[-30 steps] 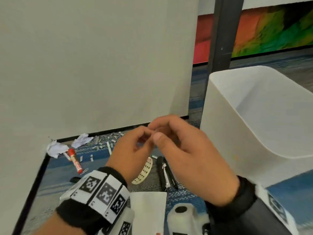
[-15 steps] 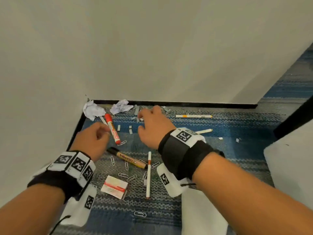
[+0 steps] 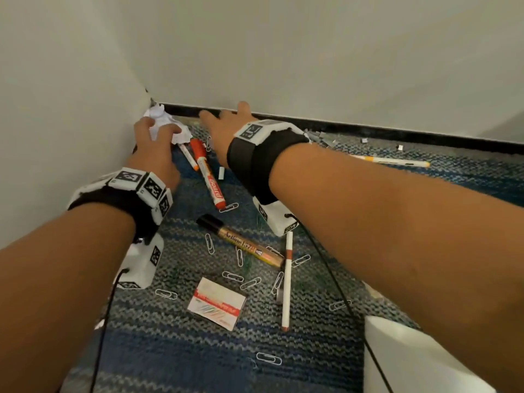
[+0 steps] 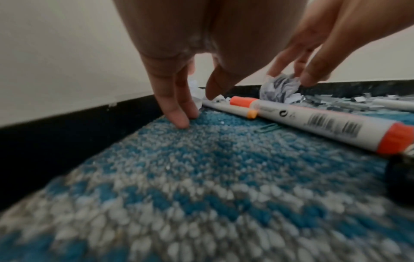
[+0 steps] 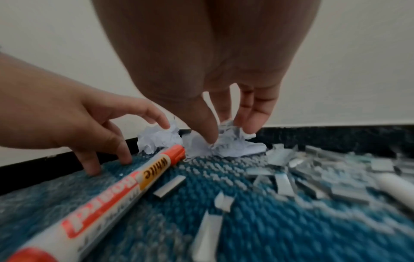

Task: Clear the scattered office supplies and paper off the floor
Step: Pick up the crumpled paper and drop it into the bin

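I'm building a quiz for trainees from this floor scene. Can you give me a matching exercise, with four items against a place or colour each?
1 crumpled paper
2 whiteboard marker
3 gold marker
4 small box

A black cap
B under the right hand's fingertips
C red at both ends
D among paper clips, nearest the viewer

Pairs: 1-B, 2-C, 3-A, 4-D

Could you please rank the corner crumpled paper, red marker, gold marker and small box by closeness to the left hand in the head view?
1. The corner crumpled paper, under the fingers of the left hand.
2. The red marker, just right of that hand.
3. The gold marker, mid-carpet, closer to the camera.
4. The small box, lowest in view.
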`<control>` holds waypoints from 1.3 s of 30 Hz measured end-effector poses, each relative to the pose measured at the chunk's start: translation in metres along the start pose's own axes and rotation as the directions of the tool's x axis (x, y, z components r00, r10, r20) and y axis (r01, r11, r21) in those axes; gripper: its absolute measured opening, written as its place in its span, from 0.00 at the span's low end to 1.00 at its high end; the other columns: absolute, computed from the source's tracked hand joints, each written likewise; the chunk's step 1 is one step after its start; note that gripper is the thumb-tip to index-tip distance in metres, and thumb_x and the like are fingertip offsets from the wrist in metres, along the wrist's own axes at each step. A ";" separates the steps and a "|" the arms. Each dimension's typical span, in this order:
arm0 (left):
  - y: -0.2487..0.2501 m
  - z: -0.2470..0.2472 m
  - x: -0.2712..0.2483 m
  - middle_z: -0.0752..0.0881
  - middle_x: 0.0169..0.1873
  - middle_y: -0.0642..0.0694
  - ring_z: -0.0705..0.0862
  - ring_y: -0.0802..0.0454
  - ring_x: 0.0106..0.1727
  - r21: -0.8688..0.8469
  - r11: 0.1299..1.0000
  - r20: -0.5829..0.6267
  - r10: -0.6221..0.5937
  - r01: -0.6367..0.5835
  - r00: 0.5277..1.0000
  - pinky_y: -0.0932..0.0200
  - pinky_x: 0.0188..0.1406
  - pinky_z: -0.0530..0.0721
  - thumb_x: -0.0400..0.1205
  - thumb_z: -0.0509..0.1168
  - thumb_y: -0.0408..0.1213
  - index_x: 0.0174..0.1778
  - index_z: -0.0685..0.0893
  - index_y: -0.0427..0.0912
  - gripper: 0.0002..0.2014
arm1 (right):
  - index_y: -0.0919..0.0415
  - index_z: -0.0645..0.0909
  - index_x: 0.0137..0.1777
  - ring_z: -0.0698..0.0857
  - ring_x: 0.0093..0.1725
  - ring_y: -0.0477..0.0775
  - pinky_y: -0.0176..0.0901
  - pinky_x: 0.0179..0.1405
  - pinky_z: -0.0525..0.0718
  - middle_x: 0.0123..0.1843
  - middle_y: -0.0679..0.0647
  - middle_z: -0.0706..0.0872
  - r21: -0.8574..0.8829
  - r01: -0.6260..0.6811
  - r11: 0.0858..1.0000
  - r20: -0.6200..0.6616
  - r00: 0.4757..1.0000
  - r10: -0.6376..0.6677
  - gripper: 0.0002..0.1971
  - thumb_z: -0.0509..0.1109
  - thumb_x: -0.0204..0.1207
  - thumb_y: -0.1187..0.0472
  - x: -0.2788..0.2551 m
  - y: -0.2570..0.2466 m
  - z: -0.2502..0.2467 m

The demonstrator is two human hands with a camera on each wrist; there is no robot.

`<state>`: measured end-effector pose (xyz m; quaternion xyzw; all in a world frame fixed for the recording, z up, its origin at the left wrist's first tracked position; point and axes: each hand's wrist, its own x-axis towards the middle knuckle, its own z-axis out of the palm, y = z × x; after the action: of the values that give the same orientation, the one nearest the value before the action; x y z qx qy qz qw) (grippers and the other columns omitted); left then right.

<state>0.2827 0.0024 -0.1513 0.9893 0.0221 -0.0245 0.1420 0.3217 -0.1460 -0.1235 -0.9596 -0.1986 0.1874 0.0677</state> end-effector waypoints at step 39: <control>0.265 -0.129 -0.195 0.79 0.37 0.55 0.77 0.63 0.36 -0.617 0.649 -0.254 0.371 -0.445 0.893 0.70 0.35 0.72 0.73 0.61 0.52 0.40 0.76 0.54 0.07 | 0.44 0.80 0.53 0.86 0.50 0.46 0.30 0.43 0.83 0.55 0.52 0.84 0.784 0.391 0.483 -0.615 0.594 0.518 0.12 0.75 0.71 0.55 -0.379 0.076 -0.069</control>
<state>0.1069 -0.2222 0.0571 0.8529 -0.1867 0.0694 0.4825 0.0526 -0.3730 0.0511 -0.7638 0.0208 -0.1888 0.6169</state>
